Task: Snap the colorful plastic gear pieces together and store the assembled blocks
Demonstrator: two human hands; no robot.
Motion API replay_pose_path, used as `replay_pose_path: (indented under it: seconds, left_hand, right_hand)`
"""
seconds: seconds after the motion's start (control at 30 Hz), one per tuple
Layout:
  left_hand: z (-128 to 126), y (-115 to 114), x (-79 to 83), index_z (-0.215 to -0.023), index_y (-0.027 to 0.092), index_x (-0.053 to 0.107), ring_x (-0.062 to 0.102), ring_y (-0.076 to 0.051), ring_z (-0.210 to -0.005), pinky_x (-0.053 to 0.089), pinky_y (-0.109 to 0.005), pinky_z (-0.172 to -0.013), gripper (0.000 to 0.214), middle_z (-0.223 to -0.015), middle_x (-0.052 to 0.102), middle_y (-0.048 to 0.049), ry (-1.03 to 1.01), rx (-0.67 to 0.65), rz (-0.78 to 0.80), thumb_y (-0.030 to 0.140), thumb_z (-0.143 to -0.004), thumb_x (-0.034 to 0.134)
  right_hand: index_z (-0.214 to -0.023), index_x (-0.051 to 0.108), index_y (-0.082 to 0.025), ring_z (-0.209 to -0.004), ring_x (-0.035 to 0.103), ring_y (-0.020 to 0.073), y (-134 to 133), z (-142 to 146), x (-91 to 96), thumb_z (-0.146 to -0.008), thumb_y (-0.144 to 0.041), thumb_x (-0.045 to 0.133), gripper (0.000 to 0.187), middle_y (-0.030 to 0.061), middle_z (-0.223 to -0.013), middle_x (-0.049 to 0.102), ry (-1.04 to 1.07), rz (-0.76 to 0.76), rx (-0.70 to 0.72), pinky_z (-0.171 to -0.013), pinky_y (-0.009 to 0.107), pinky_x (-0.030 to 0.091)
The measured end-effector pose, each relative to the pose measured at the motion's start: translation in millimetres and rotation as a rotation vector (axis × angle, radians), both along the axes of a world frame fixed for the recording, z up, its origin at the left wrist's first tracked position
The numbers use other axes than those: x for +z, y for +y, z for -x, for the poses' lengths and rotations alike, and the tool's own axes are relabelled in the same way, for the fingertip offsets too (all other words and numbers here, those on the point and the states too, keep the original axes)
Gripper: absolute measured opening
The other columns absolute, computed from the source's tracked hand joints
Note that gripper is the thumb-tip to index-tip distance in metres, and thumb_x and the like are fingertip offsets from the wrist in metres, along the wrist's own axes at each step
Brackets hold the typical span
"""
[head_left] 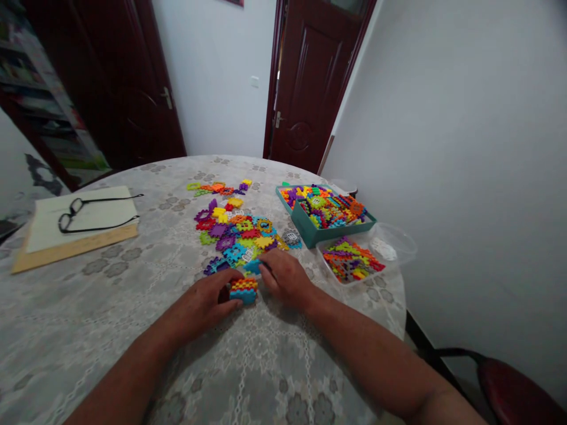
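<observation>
My left hand is closed around a small block of interlocking plastic pieces, with orange, yellow and red rows on top and blue along the front. Just to its right, my right hand pinches a flat blue plastic piece between thumb and fingers. The blue piece is held above and behind the block, apart from it as far as I can see. Beyond both hands lies a loose pile of colourful toothed plastic pieces, mostly square, some with cut-out centres. My fingers hide part of the block and of the blue piece.
A green box full of coloured pieces stands at the back right. In front of it is a clear plastic container with toothed strips. Black eyeglasses rest on papers at the left. A patterned cloth covers the round table.
</observation>
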State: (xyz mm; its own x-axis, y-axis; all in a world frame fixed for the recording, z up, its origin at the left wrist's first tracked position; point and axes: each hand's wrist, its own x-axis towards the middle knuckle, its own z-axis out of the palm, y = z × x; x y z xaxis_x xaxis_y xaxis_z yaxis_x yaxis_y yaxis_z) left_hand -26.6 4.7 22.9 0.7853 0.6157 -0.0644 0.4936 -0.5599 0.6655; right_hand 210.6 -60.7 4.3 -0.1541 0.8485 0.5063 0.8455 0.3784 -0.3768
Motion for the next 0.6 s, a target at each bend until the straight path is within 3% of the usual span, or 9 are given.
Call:
replay_pose_path:
  seconds: [0.1,0.17,0.3,0.37,0.5,0.6]
  left_hand:
    - [1,2,-4.0,-0.152,0.026,0.042,0.065,-0.021,-0.081,0.045,-0.031,-0.075,0.068,-0.097,0.072,-0.0019,-0.009,0.036,0.032,0.038,-0.089,0.064]
    - [1,2,-6.1,-0.160,0.026,0.033,0.066,-0.021,-0.081,0.046,-0.032,-0.075,0.078,-0.098,0.073,-0.0020,-0.007,0.061,0.033,0.038,-0.089,0.064]
    - [1,4,-8.1,-0.147,0.024,0.056,0.068,-0.024,-0.089,0.050,-0.034,-0.081,0.064,-0.106,0.075,-0.0059,-0.027,0.070,-0.034,0.040,-0.086,0.066]
    - [2,6,-9.5,-0.139,0.025,0.065,0.069,-0.025,-0.092,0.051,-0.035,-0.084,0.054,-0.109,0.075,-0.0071,-0.059,0.029,-0.067,0.042,-0.088,0.066]
    - [3,10,-13.4,-0.138,0.028,0.067,0.070,-0.026,-0.097,0.053,-0.035,-0.087,0.050,-0.113,0.075,-0.0069,-0.102,0.005,-0.093,0.042,-0.091,0.067]
    - [2,10,-15.1,-0.140,0.026,0.066,0.071,-0.027,-0.098,0.055,-0.037,-0.088,0.054,-0.115,0.075,-0.0083,-0.130,0.024,-0.056,0.044,-0.089,0.069]
  right_hand:
    - [-0.112,0.069,-0.019,-0.096,0.064,0.0211,-9,7,4.5,-0.103,-0.024,0.056,0.017,0.0078,-0.101,0.071,0.002,0.105,0.069,-0.088,0.032,0.051]
    - [-0.109,0.070,-0.018,-0.093,0.063,0.0201,-11,10,6.9,-0.103,-0.024,0.056,0.016,0.0071,-0.098,0.070,-0.003,0.148,0.093,-0.086,0.031,0.050]
    - [-0.112,0.071,-0.018,-0.096,0.064,0.0190,-12,11,12.3,-0.109,-0.025,0.045,0.027,0.0075,-0.099,0.071,0.036,0.201,0.183,-0.090,0.031,0.048]
    - [-0.125,0.069,-0.019,-0.101,0.064,0.0197,-14,12,13.9,-0.109,-0.031,0.048,0.029,0.0081,-0.107,0.072,0.049,0.235,0.222,-0.093,0.031,0.049]
    - [-0.151,0.051,-0.024,-0.116,0.064,0.0247,-18,16,11.2,-0.093,-0.043,0.074,0.066,0.0103,-0.131,0.069,0.041,0.290,0.243,-0.100,0.035,0.050]
    - [-0.150,0.050,-0.025,-0.120,0.064,0.0255,-19,19,7.8,-0.091,-0.032,0.070,0.063,0.0102,-0.136,0.067,0.019,0.307,0.193,-0.102,0.037,0.050]
